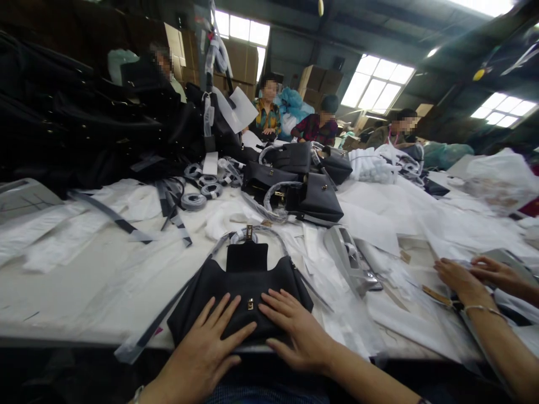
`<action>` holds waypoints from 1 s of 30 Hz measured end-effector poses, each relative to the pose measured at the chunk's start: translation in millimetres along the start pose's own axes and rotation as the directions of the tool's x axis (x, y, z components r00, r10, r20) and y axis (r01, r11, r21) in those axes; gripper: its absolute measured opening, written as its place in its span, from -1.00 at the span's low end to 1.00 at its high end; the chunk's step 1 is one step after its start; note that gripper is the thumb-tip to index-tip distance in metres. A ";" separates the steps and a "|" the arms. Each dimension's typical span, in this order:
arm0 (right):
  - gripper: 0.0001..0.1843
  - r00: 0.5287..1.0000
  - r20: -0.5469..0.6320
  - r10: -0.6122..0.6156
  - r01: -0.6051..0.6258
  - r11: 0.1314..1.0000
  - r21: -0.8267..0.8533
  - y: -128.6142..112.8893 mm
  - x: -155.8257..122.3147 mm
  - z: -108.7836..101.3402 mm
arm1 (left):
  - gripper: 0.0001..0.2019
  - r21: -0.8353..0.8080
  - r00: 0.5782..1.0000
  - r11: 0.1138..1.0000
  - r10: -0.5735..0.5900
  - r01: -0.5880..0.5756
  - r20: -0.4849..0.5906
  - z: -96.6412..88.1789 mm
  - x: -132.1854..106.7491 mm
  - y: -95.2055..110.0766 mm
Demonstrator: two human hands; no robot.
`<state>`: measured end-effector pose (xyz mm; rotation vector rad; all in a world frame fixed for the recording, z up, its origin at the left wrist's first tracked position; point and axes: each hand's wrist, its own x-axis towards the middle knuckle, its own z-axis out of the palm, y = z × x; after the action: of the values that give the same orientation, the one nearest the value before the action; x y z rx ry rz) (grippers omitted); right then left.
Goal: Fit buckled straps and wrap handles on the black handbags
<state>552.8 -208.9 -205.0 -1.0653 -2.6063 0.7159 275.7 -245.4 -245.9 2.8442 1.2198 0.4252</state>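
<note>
A black handbag (pixel 210 285) lies on the table's front edge before me, its flap (pixel 247 259) folded back and its handle (pixel 284 241) in clear wrap. Both my hands rest on its front panel, fingers spread. My left hand (pixel 204 342) covers the lower left part, and my right hand (pixel 297 331) presses flat at the lower right. Between them a small gold clasp (pixel 250 304) shows. A strap (pixel 162 317), wrapped in plastic at its end, hangs off the bag's left side. The bag's bottom edge is partly hidden under my hands.
More black handbags (pixel 318 196) stand farther back, near coiled wrapped handles (pixel 193 201). A dark pile of bags (pixel 84 123) rises at the left. A tape dispenser (pixel 349 252) sits to the right, beside white sheets. A co-worker's hands (pixel 463 278) work at the right; several people are behind the table.
</note>
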 end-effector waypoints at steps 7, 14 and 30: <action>-0.76 0.995 0.102 -0.005 0.046 0.916 -0.399 -18.7 72.8 -9.7 | -0.14 0.061 1.000 0.998 0.000 0.001 -0.013 11.4 2.1 0.0; -0.64 0.972 0.226 -0.067 0.159 0.895 -0.418 -16.0 91.3 -7.4 | -0.14 0.051 1.000 0.998 -0.030 0.030 -0.007 -2.2 5.0 5.6; -0.61 0.975 0.093 0.202 -0.189 0.973 -0.135 -23.1 63.9 -8.0 | -0.39 0.407 0.919 0.899 0.285 -0.159 -0.272 40.5 11.3 -19.8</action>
<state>497.1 -175.2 -184.0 -1.3733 -2.6918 0.6748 279.4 -219.9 -284.6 3.3759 1.1172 0.7770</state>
